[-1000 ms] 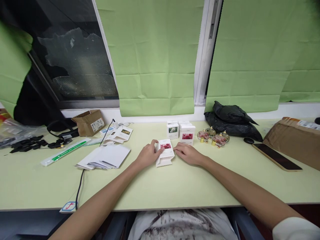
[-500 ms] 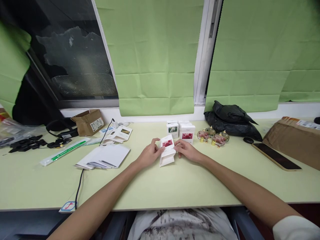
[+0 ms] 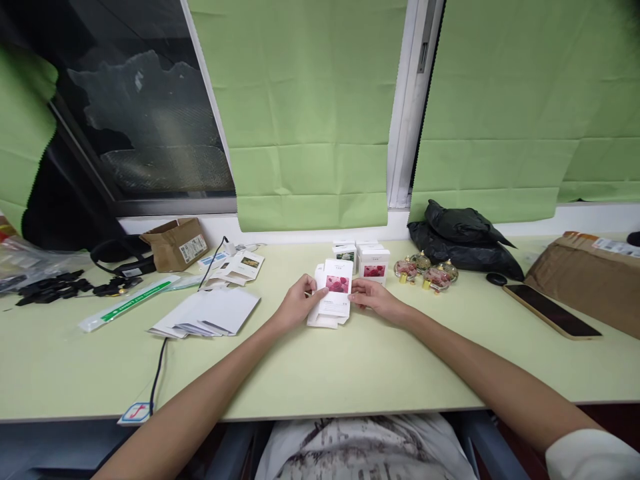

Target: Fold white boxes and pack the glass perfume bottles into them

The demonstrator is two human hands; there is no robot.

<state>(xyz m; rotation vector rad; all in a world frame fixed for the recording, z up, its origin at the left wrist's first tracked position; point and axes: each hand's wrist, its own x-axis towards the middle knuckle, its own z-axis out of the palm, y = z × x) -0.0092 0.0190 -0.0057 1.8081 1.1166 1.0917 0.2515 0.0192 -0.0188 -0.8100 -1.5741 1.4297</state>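
Between my hands is a white carton (image 3: 336, 305) with a pink-red flower picture, its printed face toward me and its flaps loose at the edges. My left hand (image 3: 299, 303) grips its left side, thumb on the front and fingers curled behind. At the right edge, my right hand (image 3: 377, 301) pinches the carton between thumb and fingers; the fingertips behind are partly hidden. Just beyond stand formed white boxes, one with a red flower picture (image 3: 374, 271) and one with a white flower picture (image 3: 345, 253), partly covered by the carton.
Right of the boxes lie several ornate glass bottles (image 3: 434, 279), with black plastic bags (image 3: 465, 243) behind. A phone (image 3: 553, 312) and a brown cardboard package (image 3: 590, 280) are farther right. Flat white cartons (image 3: 215, 312), a green-striped plastic sleeve (image 3: 133, 303) and an opened cardboard box (image 3: 175, 245) lie left.
The carton has turned from a tilted, folded pose to a flatter one facing me, with its side panel spread left. Both hands keep hold of it and have shifted only slightly.
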